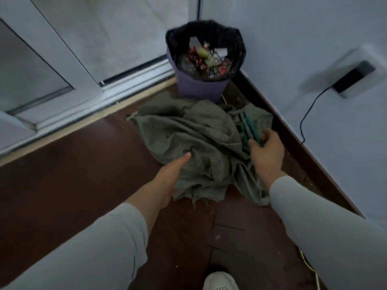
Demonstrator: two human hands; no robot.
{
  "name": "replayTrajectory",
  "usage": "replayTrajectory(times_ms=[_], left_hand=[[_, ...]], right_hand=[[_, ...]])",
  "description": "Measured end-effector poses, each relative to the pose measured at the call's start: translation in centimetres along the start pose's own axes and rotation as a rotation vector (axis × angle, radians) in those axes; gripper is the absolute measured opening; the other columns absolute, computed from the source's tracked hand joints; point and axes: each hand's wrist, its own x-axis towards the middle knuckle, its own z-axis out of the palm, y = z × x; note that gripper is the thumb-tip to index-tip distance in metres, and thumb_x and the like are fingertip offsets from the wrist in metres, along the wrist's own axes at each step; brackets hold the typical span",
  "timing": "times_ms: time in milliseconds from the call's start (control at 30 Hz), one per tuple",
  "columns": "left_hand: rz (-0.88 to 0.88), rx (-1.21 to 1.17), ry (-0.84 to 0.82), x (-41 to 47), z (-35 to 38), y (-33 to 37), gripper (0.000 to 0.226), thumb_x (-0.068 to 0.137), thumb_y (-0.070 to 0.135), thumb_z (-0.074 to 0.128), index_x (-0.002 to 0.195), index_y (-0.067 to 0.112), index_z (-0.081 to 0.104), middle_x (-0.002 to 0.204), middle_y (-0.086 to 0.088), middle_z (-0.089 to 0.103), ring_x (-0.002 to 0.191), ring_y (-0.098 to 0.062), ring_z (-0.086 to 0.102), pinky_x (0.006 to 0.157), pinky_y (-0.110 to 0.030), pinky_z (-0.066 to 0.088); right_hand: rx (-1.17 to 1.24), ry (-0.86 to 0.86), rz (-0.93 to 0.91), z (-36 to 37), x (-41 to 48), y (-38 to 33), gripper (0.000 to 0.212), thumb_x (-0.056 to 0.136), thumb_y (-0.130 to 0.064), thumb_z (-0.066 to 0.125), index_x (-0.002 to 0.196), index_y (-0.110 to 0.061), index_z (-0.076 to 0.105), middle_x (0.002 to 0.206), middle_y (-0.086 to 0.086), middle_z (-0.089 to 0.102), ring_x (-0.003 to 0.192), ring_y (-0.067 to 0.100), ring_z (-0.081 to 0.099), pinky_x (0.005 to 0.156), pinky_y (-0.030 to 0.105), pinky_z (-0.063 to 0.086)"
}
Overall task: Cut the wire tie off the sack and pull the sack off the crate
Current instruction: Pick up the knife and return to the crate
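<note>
While the crumpled green sack (199, 143) lies heaped on the dark floor (83, 174) just in front of a purple bin (199, 88), the right hand (266, 151) curls its fingers round a green-handled tool (248, 126) over the sack's right side. The left hand (167, 181) rests on the sack's near edge, thumb straight. Its fingers are hidden, so whether it grips cannot be told.

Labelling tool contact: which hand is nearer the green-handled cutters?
Right. The right hand grips the green-handled cutters by the handle ends. The left hand is stretched flat over the sack, off to their left.
</note>
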Motion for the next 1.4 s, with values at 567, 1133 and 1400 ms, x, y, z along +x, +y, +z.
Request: replayTrajectory(times_ms=[567, 1133, 1400], left_hand=[[0.16, -0.178, 0.259, -31.5, -12.8, 10.6, 0.047, 0.087, 0.041, 0.059, 0.123, 0.011, 0.055, 0.11, -0.011, 0.064, 0.095, -0.024, 0.061, 0.068, -0.033, 0.05], [0.324, -0.67, 0.675, -64.3, -26.1, 3.8, 0.032, 0.092, 0.037, 0.053, 0.106, 0.008, 0.055, 0.099, -0.011, 0.063, 0.087, -0.023, 0.06, 0.075, -0.036, 0.05], [0.379, -0.89, 0.857, -76.4, -29.8, -5.1, 0.034, 0.093, 0.039, 0.052, 0.103, 0.007, 0.055, 0.096, -0.012, 0.065, 0.082, -0.022, 0.062, 0.065, -0.032, 0.051]], right_hand=[[0.497, -0.9, 0.208, -9.0, -21.8, -28.4, 0.012, 0.098, -0.018, 0.047, 0.104, -0.011, 0.054, 0.061, 0.01, 0.063, 0.049, 0.02, 0.058, 0.048, 0.029, 0.046], [0.186, -1.402, -0.097, -14.1, -47.1, -46.4, 0.018, 0.095, -0.016, 0.05, 0.111, -0.011, 0.056, 0.066, 0.011, 0.065, 0.056, 0.025, 0.062, 0.051, 0.03, 0.05], [-0.016, -1.622, -0.312, -15.3, -61.7, -49.5, 0.025, 0.079, 0.008, 0.059, 0.097, -0.009, 0.058, 0.074, 0.015, 0.061, 0.059, 0.022, 0.061, 0.054, 0.029, 0.051]])
